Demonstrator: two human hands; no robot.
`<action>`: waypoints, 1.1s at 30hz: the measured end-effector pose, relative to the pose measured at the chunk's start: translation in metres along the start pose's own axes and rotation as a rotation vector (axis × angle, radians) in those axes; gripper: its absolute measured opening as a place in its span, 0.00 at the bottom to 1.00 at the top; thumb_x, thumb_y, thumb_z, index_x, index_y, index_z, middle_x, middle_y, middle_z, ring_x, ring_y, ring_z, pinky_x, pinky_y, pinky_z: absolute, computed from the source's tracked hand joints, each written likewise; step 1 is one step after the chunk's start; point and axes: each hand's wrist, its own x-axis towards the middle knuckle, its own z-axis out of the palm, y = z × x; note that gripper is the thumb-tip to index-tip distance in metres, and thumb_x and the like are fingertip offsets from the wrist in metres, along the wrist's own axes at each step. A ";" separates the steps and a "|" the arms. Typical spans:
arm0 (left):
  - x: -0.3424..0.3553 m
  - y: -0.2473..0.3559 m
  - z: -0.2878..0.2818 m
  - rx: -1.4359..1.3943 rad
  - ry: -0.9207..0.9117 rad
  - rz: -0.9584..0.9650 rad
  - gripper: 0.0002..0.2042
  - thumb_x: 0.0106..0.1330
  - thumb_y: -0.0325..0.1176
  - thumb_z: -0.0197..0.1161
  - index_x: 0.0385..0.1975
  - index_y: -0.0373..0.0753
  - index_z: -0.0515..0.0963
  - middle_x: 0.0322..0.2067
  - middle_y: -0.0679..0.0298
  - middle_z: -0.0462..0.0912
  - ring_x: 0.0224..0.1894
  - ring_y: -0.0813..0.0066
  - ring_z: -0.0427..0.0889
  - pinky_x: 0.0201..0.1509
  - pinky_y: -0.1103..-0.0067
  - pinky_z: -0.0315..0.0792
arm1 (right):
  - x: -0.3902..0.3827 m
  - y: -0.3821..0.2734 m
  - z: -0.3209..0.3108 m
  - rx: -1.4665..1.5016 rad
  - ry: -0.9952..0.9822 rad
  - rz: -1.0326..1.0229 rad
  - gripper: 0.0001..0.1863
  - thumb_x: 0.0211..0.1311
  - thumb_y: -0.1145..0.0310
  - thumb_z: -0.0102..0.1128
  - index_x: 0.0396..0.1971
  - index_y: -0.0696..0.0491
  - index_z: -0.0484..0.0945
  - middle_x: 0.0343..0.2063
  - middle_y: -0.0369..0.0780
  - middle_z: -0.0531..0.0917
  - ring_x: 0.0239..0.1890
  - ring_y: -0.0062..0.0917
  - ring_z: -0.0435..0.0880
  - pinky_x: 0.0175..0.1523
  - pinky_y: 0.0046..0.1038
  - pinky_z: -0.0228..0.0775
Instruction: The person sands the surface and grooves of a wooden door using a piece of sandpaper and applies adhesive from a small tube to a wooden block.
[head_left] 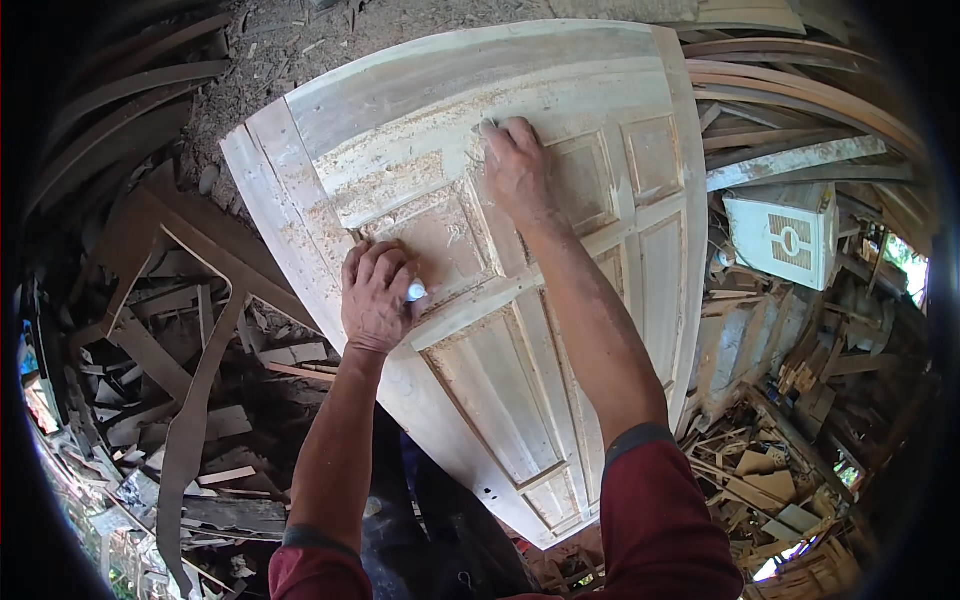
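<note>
A large panelled wooden door (640, 228) of pale wood lies under my hands, dusted with sawdust and shavings. My left hand (382, 295) rests over the edge of an upper left panel, fingers curled around a small white bottle (416, 291); only its rounded pale end pokes out beside the thumb. Farther up, my right hand (518, 172) is closed, its fingertips pressed down on the door's rail above the panels. A thin greyish bit shows at those fingertips, too small to name. Sawdust (385, 185) lies thickest left of my right hand.
Cut boards and a curved wooden frame piece (215, 385) stand to the left. On the right are a white box with a patterned front (785, 235), stacked long boards (810, 85) and heaped wood scraps (775, 480). Debris covers the ground beyond the door.
</note>
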 end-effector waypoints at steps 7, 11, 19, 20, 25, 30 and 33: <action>-0.008 -0.003 0.000 -0.019 -0.008 -0.012 0.18 0.59 0.46 0.73 0.45 0.48 0.77 0.49 0.66 0.77 0.60 0.61 0.75 0.72 0.53 0.62 | -0.038 -0.013 -0.016 0.020 -0.076 -0.066 0.15 0.59 0.79 0.61 0.47 0.60 0.82 0.41 0.45 0.79 0.45 0.42 0.81 0.50 0.42 0.76; -0.006 -0.002 -0.001 -0.034 -0.023 -0.015 0.18 0.59 0.45 0.73 0.45 0.48 0.77 0.50 0.65 0.77 0.61 0.61 0.74 0.73 0.53 0.62 | -0.064 -0.028 -0.013 0.072 0.033 0.034 0.15 0.57 0.82 0.64 0.46 0.59 0.83 0.40 0.45 0.80 0.43 0.44 0.81 0.50 0.43 0.75; -0.005 -0.005 -0.007 -0.054 -0.065 -0.003 0.18 0.60 0.46 0.71 0.45 0.46 0.78 0.49 0.63 0.77 0.61 0.61 0.75 0.73 0.54 0.61 | -0.033 -0.031 0.010 0.061 0.122 0.057 0.11 0.61 0.80 0.63 0.43 0.57 0.84 0.40 0.45 0.82 0.43 0.42 0.83 0.47 0.39 0.78; -0.006 -0.006 -0.008 -0.048 -0.083 -0.010 0.17 0.60 0.46 0.70 0.45 0.46 0.78 0.49 0.63 0.77 0.61 0.61 0.75 0.74 0.54 0.61 | -0.047 -0.033 0.011 0.087 0.127 0.045 0.11 0.61 0.80 0.63 0.43 0.57 0.84 0.40 0.45 0.82 0.43 0.42 0.83 0.47 0.39 0.78; 0.001 0.001 -0.007 -0.076 -0.050 0.003 0.18 0.59 0.47 0.71 0.44 0.45 0.79 0.48 0.63 0.78 0.61 0.62 0.75 0.74 0.55 0.62 | -0.046 -0.027 0.018 0.047 0.054 0.070 0.13 0.61 0.83 0.63 0.45 0.59 0.85 0.41 0.46 0.82 0.45 0.42 0.82 0.49 0.38 0.77; -0.009 -0.007 -0.009 -0.037 -0.092 -0.028 0.19 0.59 0.48 0.70 0.44 0.45 0.79 0.50 0.63 0.78 0.62 0.61 0.75 0.75 0.55 0.61 | -0.053 -0.041 0.012 0.041 0.016 0.013 0.12 0.59 0.83 0.64 0.43 0.59 0.83 0.39 0.46 0.80 0.43 0.42 0.81 0.48 0.39 0.77; 0.000 0.001 -0.006 -0.087 -0.053 -0.021 0.17 0.58 0.47 0.69 0.41 0.45 0.79 0.49 0.64 0.78 0.63 0.62 0.73 0.78 0.59 0.58 | -0.060 -0.031 0.010 0.030 0.074 -0.012 0.11 0.60 0.82 0.63 0.43 0.59 0.83 0.38 0.46 0.80 0.43 0.43 0.81 0.48 0.38 0.77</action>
